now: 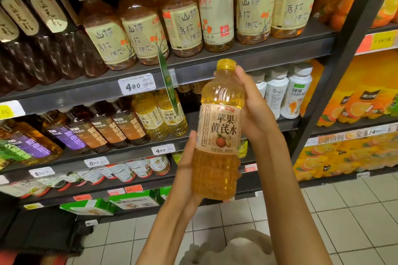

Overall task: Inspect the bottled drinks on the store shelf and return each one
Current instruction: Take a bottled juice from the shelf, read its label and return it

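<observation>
I hold an upright bottle (219, 127) of amber drink with a yellow cap and a beige label showing an apple, in front of the shelves. My left hand (188, 163) grips its lower body from the left, thumb along the label's edge and fingertips showing on the right side. My right hand (255, 105) wraps the upper part and neck from behind on the right. Behind the bottle, the middle shelf (163, 142) carries similar yellow bottles (159, 114) and dark-labelled ones (112, 127).
The upper shelf (193, 64) holds several tea bottles with cream labels. White bottles (288, 92) stand to the right. A dark upright post (336, 66) separates orange juice displays (353, 101). Cans and green cartons fill the low shelves. Tiled floor lies below.
</observation>
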